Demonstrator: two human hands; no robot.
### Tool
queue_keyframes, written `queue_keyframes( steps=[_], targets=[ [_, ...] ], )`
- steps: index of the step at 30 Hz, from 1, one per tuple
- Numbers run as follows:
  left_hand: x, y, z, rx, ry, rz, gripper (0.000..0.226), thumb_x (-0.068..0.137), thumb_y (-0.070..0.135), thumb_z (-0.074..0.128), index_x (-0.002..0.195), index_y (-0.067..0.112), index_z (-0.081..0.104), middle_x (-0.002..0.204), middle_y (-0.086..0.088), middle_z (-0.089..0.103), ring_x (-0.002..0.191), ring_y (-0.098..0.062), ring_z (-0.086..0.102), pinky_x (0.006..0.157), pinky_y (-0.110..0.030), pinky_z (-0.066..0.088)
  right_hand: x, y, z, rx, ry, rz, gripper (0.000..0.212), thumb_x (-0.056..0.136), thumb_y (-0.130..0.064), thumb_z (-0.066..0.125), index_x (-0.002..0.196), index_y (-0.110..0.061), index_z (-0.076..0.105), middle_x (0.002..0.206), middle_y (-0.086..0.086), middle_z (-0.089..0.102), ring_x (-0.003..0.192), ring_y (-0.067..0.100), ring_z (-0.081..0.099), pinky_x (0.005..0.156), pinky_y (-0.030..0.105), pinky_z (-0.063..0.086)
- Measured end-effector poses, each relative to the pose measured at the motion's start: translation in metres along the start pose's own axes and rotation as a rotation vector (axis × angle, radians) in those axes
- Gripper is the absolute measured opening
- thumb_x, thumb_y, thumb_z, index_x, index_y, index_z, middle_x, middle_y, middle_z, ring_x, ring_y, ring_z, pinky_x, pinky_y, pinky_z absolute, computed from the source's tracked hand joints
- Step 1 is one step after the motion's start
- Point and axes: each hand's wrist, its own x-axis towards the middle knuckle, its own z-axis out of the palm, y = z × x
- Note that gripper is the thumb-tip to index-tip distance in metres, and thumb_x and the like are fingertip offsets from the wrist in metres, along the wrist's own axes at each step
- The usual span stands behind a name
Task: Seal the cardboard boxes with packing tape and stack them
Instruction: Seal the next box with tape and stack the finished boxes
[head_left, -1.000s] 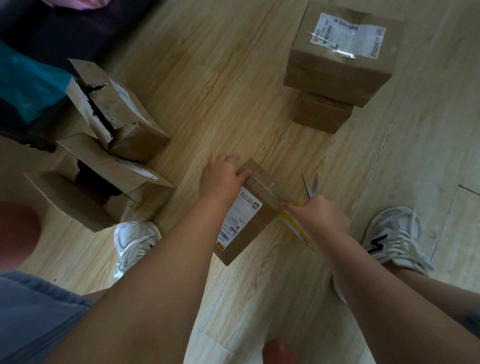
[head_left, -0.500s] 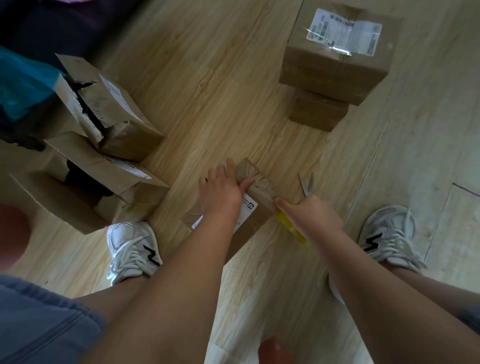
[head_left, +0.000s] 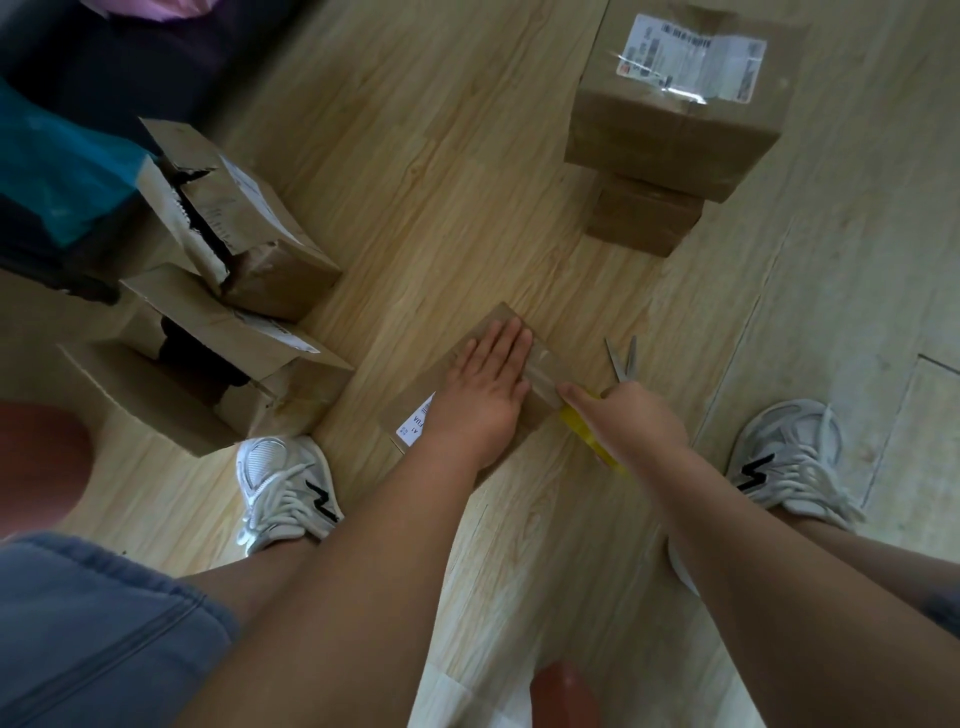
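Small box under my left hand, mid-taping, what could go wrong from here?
1. Your left hand only presses flat on the small box; pulling the tape roll in your right hand could slide it and wrinkle the strip.
2. The scissors lie just beyond that hand; a blind grab might meet the blades.

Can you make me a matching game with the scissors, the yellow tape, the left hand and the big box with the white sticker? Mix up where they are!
1 scissors
2 tape roll
3 left hand
4 big labelled box

A stacked on the lower box
B lying on the floor
C held by the right hand
D flat on the small box

Pairs: 1-B, 2-C, 3-D, 4-A
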Motion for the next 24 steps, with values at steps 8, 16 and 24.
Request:
queue_keyframes(
  steps=[8, 16, 24],
  targets=[
    [-0.026, 0.012, -0.004, -0.064, -0.020, 0.091, 0.054, 0.109, 0.032, 0.015, 0.156, 0.025, -0.010, 0.159, 0.009, -0.023, 0.147, -0.009, -0.024, 0.114, -0.024, -0.022, 0.002, 0.000, 0.002, 0.100, -0.015, -0.017, 0.066, 0.081, -0.075, 0.055, 0.088, -0.010, 0.069, 0.074, 0.004, 0.068, 0.068, 0.023, 0.066, 0.064, 0.034, 0.051],
    [-0.022, 0.011, 0.003, -0.051, -0.018, 0.054, 0.053, 0.106, 0.039, 0.006, 0.151, 0.028, -0.020, 0.157, 0.010, -0.029, 0.144, -0.008, -0.029, 0.112, -0.023, -0.026, -0.001, 0.015, -0.012, 0.269, -0.126, -0.172, 0.053, 0.090, -0.058, 0.061, 0.076, -0.006, 0.060, 0.069, 0.006, 0.057, 0.067, 0.022, 0.059, 0.061, 0.031, 0.041],
    [-0.025, 0.017, 0.010, -0.020, 0.004, 0.025, 0.065, 0.088, 0.045, -0.017, 0.150, 0.026, -0.022, 0.155, 0.009, -0.030, 0.149, -0.012, -0.023, 0.115, -0.026, -0.023, -0.005, 0.012, -0.013, 0.203, -0.065, -0.168, 0.044, 0.089, -0.055, 0.060, 0.073, -0.015, 0.060, 0.071, 0.005, 0.060, 0.079, 0.028, 0.064, 0.065, 0.035, 0.045]
  ],
)
